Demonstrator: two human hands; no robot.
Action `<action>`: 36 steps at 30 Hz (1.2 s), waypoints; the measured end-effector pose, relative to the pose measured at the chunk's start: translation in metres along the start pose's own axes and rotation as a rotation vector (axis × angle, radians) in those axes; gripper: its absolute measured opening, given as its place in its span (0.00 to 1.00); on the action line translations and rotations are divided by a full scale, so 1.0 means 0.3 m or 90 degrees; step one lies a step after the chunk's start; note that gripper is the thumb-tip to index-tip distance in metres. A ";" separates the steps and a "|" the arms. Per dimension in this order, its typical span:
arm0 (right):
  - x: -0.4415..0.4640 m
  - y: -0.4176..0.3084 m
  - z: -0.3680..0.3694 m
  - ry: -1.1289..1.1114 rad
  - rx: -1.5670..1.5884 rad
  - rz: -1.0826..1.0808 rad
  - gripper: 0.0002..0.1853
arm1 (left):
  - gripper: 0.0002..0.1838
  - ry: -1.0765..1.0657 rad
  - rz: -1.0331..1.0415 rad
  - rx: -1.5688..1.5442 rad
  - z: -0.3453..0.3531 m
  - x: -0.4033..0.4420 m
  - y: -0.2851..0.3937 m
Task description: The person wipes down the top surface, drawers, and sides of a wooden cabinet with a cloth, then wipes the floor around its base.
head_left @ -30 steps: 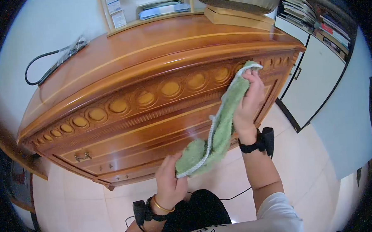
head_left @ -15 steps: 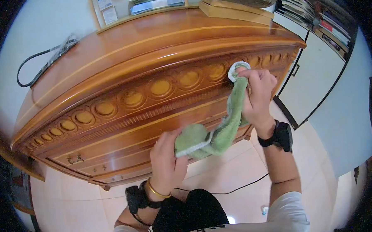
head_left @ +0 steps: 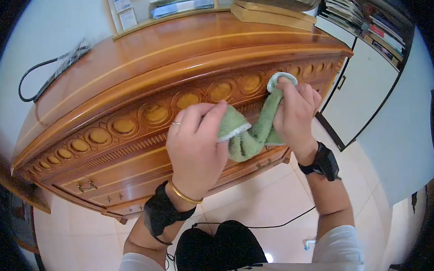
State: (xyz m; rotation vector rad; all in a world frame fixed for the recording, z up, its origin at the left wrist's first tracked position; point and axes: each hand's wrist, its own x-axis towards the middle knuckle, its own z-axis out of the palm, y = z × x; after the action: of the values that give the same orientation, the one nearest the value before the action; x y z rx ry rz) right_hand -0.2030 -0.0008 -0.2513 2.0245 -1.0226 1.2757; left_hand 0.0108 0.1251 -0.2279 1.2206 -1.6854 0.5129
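Note:
A green cloth [head_left: 256,136] with a white edge hangs bunched between my two hands. My left hand [head_left: 198,141], with a ring on one finger, grips the cloth's left end in front of the carved medallions. Pinched in my right hand [head_left: 297,108] is the other end, pressed against a round medallion on the dresser front. Behind both hands stands the brown wooden dresser [head_left: 127,86], its front lined with carved ovals. Part of the cloth is hidden by my fingers.
On the dresser top lie a black cable in plastic [head_left: 59,77], a wooden box [head_left: 270,19] and a rack with blue packets [head_left: 182,7]. A white cabinet [head_left: 362,90] with papers stands at the right. A thin black cord [head_left: 279,226] crosses the tiled floor.
My left hand has moved up and closer to the dresser front, lifting its end of the cloth. The right hand stays near the same medallion, and the cloth's sag is shorter.

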 end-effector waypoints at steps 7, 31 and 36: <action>-0.003 -0.057 0.071 0.063 0.686 0.401 0.09 | 0.21 0.066 -0.023 0.049 -0.082 0.013 -0.019; -0.064 -0.125 0.152 0.196 0.046 0.216 0.22 | 0.20 -0.119 0.487 0.269 -0.087 0.144 -0.174; -0.035 -0.171 0.178 0.295 0.290 0.310 0.17 | 0.18 -0.132 0.561 0.248 -0.066 0.152 -0.215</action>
State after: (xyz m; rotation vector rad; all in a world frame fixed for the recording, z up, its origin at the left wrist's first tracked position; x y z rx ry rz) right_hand -0.1366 -0.0086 -0.2848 1.6777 -1.0984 2.2810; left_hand 0.0752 0.0913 -0.1913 0.7346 -2.3531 1.3259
